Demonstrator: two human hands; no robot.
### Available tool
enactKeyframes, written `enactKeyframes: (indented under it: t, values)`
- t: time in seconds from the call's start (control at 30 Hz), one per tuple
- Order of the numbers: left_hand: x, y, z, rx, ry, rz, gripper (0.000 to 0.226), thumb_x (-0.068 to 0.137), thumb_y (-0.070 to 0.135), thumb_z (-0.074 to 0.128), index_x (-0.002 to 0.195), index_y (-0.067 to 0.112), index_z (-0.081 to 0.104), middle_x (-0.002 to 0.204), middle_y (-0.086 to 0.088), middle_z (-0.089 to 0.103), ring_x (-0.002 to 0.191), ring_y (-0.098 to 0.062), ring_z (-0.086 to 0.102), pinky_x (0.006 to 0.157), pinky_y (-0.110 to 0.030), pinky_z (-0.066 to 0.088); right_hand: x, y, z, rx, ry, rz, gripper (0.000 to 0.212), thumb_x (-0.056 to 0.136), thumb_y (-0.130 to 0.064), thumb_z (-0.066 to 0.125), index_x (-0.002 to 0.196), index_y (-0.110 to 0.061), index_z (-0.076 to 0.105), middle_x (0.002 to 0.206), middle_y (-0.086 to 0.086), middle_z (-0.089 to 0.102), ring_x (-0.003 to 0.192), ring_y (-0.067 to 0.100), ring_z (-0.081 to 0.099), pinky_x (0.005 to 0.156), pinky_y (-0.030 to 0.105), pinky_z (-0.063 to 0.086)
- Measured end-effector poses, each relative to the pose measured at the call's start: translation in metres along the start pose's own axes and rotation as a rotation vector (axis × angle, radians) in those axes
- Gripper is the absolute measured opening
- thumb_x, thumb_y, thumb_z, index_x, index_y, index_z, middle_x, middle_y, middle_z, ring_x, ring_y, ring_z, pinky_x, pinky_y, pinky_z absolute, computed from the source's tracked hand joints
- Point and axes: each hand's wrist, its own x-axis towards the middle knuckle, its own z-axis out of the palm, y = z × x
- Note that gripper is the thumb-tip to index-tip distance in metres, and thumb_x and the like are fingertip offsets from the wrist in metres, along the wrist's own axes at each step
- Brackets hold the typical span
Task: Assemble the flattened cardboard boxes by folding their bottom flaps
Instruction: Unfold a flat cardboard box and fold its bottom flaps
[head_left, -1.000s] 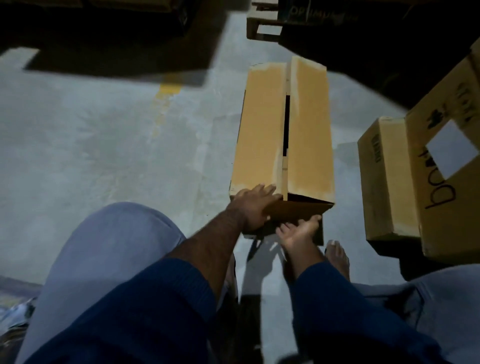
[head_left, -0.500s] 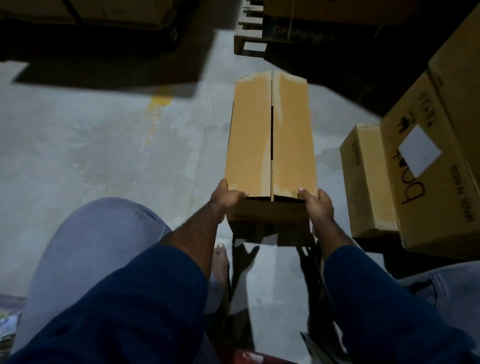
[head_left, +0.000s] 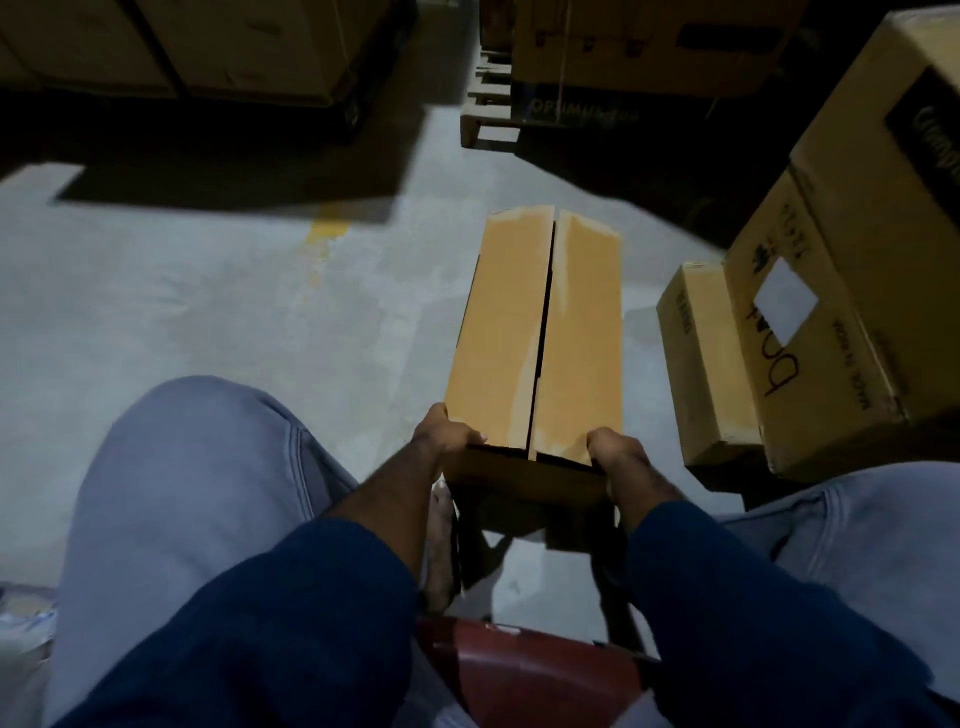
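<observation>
On the left lies bare grey concrete floor (head_left: 208, 291) with a worn yellow mark (head_left: 324, 228); no flattened boxes show there, so how many are left to do cannot be judged. The left hand (head_left: 447, 441) grips the near left corner of the cardboard box (head_left: 540, 338), its fingers curled over the top edge. The box lies centre-right, stretching away from the person, and is already opened out into a long rectangular shape. The face turned up looks like its bottom: the left flap (head_left: 498, 338) and the right flap (head_left: 584, 338) are both folded flat and meet along a narrow dark seam down the middle, with no tape visible. For this box the folding appears essentially done, and what seems left is to turn it or set it aside. Whether its far end rests on the floor I cannot tell. The right hand (head_left: 621, 460) clamps the near right corner in the same way, the two hands apart by the width of the box. Further right stand a small carton (head_left: 701, 364) and larger stacked cartons (head_left: 852, 291).
</observation>
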Motion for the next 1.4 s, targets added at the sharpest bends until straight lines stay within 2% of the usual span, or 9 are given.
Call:
enactKeyframes:
  t: [0.27,0.43,0.53,0.63,0.73,0.9,1.07,1.27,1.4]
  values:
    - [-0.016,0.008,-0.003,-0.046,0.016,-0.026,0.068,0.071,0.027,0.088,0.125,0.012,0.050,0.128,-0.008,0.061,0.113,-0.029,0.060,0.098,-0.043,0.052,-0.011,-0.018,-0.003,-0.125,-0.090,-0.007,0.047,0.091,-0.043,0.059,0.118,-0.005,0.061,0.111,0.018,0.063,0.099,0.034,0.059,0.080,0.039,0.050]
    - [-0.027,0.009,0.000,0.049,0.069,-0.047,0.101,0.066,0.049,0.082,0.149,0.009,0.040,0.148,-0.013,0.050,0.128,-0.034,0.053,0.107,-0.047,0.048,-0.013,-0.022,0.008,-0.302,-0.051,-0.029,0.051,0.077,-0.045,0.055,0.109,-0.006,0.065,0.105,0.018,0.060,0.095,0.034,0.058,0.087,0.041,0.053]
    - [-0.028,0.009,-0.001,0.089,0.075,-0.034,0.086,0.083,0.044,0.077,0.151,0.007,0.040,0.152,-0.014,0.046,0.132,-0.034,0.050,0.108,-0.043,0.045,-0.032,-0.024,0.011,-0.303,0.102,-0.058,0.070,0.069,-0.047,0.059,0.126,-0.007,0.059,0.130,0.020,0.052,0.117,0.040,0.051,0.099,0.046,0.048]
    - [-0.022,0.006,-0.004,0.110,0.084,-0.043,0.079,0.078,0.053,0.073,0.138,0.007,0.052,0.138,-0.014,0.058,0.120,-0.034,0.058,0.100,-0.041,0.050,-0.046,-0.032,0.019,-0.234,0.172,-0.300,0.055,0.090,-0.035,0.061,0.139,-0.013,0.048,0.141,0.018,0.044,0.122,0.037,0.047,0.091,0.044,0.048]
    - [-0.017,0.020,-0.006,0.123,0.121,-0.014,0.071,0.087,0.051,0.070,0.136,0.003,0.053,0.134,-0.017,0.060,0.113,-0.033,0.059,0.088,-0.035,0.049,-0.039,-0.040,0.032,0.080,0.038,-0.425,0.034,0.096,-0.028,0.063,0.126,-0.012,0.063,0.122,0.011,0.062,0.099,0.026,0.054,0.079,0.032,0.043]
    - [-0.018,0.055,-0.004,0.059,0.107,0.093,0.073,0.095,0.044,0.066,0.152,0.008,0.039,0.154,-0.016,0.043,0.137,-0.036,0.046,0.107,-0.044,0.046,-0.027,-0.043,0.040,0.393,-0.183,-0.295,0.021,0.095,-0.028,0.063,0.099,-0.008,0.067,0.081,0.009,0.059,0.065,0.021,0.054,0.057,0.032,0.043]
    - [-0.031,0.068,0.006,0.135,0.118,0.231,0.068,0.095,0.043,0.067,0.150,0.012,0.042,0.154,-0.013,0.046,0.135,-0.033,0.049,0.102,-0.042,0.049,-0.025,-0.038,0.047,0.484,-0.380,-0.250,0.052,0.105,-0.032,0.053,0.147,-0.002,0.048,0.138,0.019,0.061,0.124,0.030,0.061,0.105,0.039,0.051]
    - [-0.047,0.095,0.008,0.122,-0.086,0.525,0.056,0.096,0.050,0.063,0.143,0.022,0.054,0.145,-0.004,0.055,0.133,-0.023,0.051,0.100,-0.037,0.046,-0.038,-0.047,0.053,0.539,-0.452,-0.278,0.061,0.104,-0.054,0.045,0.140,-0.007,0.058,0.134,0.014,0.065,0.100,0.023,0.066,0.090,0.037,0.052]
    - [-0.049,0.102,-0.002,0.052,-0.061,0.636,0.060,0.090,0.069,0.049,0.129,0.027,0.064,0.129,0.001,0.062,0.113,-0.010,0.062,0.090,-0.029,0.052,-0.053,-0.058,0.057,0.524,-0.669,-0.362,0.075,0.096,-0.078,0.033,0.133,-0.021,0.065,0.124,0.008,0.072,0.114,0.029,0.067,0.095,0.043,0.055]
